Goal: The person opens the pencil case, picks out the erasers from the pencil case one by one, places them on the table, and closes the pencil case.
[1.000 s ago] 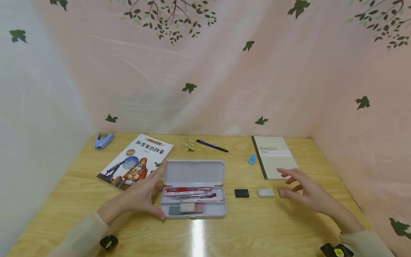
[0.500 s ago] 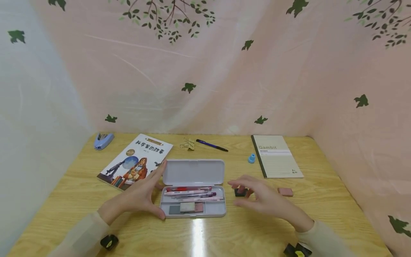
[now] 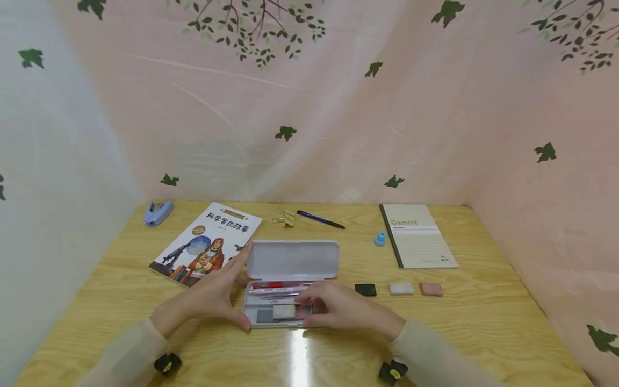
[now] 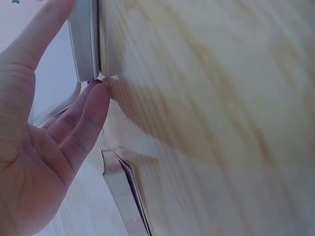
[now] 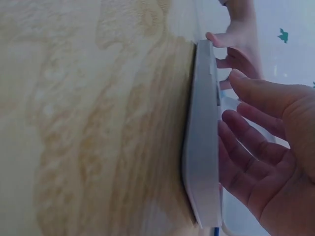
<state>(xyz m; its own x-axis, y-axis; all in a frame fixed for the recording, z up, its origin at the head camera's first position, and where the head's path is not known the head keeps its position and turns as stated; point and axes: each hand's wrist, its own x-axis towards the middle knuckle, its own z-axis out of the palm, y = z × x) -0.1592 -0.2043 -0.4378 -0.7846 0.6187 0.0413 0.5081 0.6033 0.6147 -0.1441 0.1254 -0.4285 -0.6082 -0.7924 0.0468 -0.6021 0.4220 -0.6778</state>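
An open white pencil case (image 3: 290, 285) lies mid-table, the landmark here. Far left of it sits one blue stapler (image 3: 157, 212), then one picture book (image 3: 208, 242). The left hand (image 3: 205, 295), fingers straight and grasping nothing, braces the case's left end, seemingly to steady it. The right hand (image 3: 338, 309) hovers over the tray's right part, fingers relaxed above the erasers inside; whether it pinches one I cannot tell. Behind the case lie one binder clip (image 3: 284, 217) and one pen (image 3: 320, 219). To its right, three loose erasers (image 3: 401, 289) stand in a row before one notebook (image 3: 417, 235).
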